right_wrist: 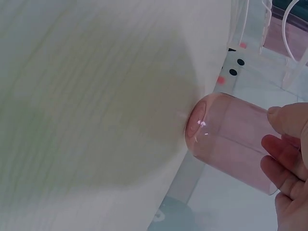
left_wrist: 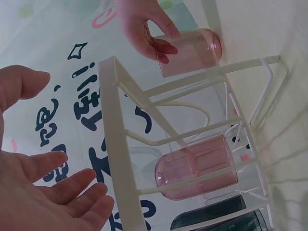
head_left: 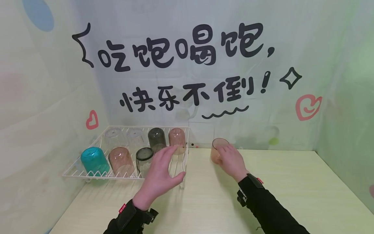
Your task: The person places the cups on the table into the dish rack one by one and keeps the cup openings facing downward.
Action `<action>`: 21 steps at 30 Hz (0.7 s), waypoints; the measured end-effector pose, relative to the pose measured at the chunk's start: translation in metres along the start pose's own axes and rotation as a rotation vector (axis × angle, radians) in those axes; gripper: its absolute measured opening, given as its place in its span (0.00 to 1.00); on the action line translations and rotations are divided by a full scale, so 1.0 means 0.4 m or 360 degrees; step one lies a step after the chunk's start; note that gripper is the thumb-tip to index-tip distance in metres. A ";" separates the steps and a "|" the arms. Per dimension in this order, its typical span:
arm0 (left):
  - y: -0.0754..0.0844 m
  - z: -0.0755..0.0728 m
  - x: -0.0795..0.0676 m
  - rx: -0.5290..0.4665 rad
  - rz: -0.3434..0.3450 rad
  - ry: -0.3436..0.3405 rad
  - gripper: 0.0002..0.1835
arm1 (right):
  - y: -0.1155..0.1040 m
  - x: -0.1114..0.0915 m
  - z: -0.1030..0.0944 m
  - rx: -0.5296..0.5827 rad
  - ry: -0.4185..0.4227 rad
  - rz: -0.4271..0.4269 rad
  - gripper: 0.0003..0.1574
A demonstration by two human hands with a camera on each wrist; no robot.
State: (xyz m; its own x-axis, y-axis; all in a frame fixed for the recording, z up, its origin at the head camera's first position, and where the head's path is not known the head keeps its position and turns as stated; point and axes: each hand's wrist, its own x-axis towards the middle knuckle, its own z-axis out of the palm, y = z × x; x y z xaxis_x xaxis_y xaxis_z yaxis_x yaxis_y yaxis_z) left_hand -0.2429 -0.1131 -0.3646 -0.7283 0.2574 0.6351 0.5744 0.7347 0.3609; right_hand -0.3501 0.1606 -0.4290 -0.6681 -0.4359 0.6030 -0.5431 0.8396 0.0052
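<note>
1. The right hand [head_left: 232, 160] grips a pink cup [head_left: 217, 152], fingers and thumb curled round its wall near the rim.
2. That cup stands upright on the table [head_left: 286, 191], mouth up, just right of the rack [head_left: 182, 180] and apart from it.
3. The left hand [head_left: 161, 174] is released, fingers straight and spread, holding nothing; it hovers over the rack's right front corner. Whether it touches the wire is hard to tell.
4. The white wire rack sits at the table's back left and holds cups mouth down: in front a teal cup [head_left: 94, 161], a brown cup [head_left: 121, 161] and a grey cup [head_left: 144, 159]; behind, two clear cups [head_left: 114, 136], a dark cup [head_left: 156, 139] and a second pink cup [head_left: 177, 138].
5. A banner [head_left: 187, 65] with black lettering hangs behind.
</note>
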 end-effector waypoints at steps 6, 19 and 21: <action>0.004 0.007 0.002 -0.0020 -0.0017 -0.0013 0.43 | 0.003 -0.011 -0.002 -0.0030 0.0039 0.0013 0.17; 0.008 0.006 0.013 0.0010 -0.0010 -0.0033 0.42 | 0.005 -0.049 -0.013 0.0044 0.0031 0.0154 0.08; 0.012 0.006 0.018 -0.0004 -0.0018 -0.0040 0.42 | 0.006 -0.056 -0.016 0.0059 0.0069 0.0162 0.08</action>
State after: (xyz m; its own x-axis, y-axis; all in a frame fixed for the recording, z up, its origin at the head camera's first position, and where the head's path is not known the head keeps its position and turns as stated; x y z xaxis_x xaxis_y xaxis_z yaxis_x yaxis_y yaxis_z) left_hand -0.2464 -0.1062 -0.3601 -0.7438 0.2650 0.6136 0.5670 0.7362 0.3695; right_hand -0.3332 0.1746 -0.4375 -0.6985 -0.3341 0.6328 -0.4927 0.8659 -0.0867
